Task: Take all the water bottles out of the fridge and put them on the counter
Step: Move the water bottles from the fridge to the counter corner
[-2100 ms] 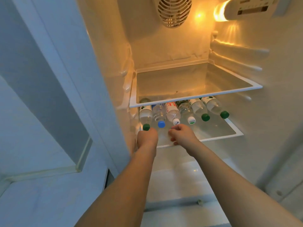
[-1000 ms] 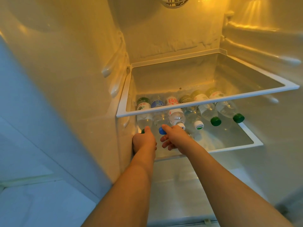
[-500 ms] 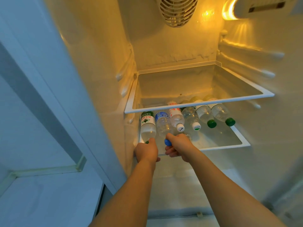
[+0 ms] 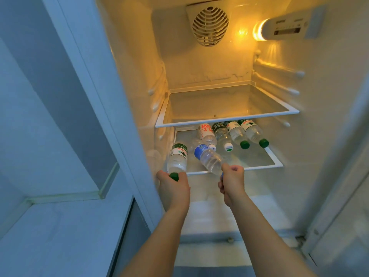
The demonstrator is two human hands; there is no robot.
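The left hand has its fingers curled round the green cap of a green-label bottle; the cap is mostly hidden. The right hand grips the blue-label bottle at its neck, with the cap covered. Both bottles jut past the front rim of the lower shelf. Four more bottles lie further back on that shelf, their bases cut off by the upper shelf.
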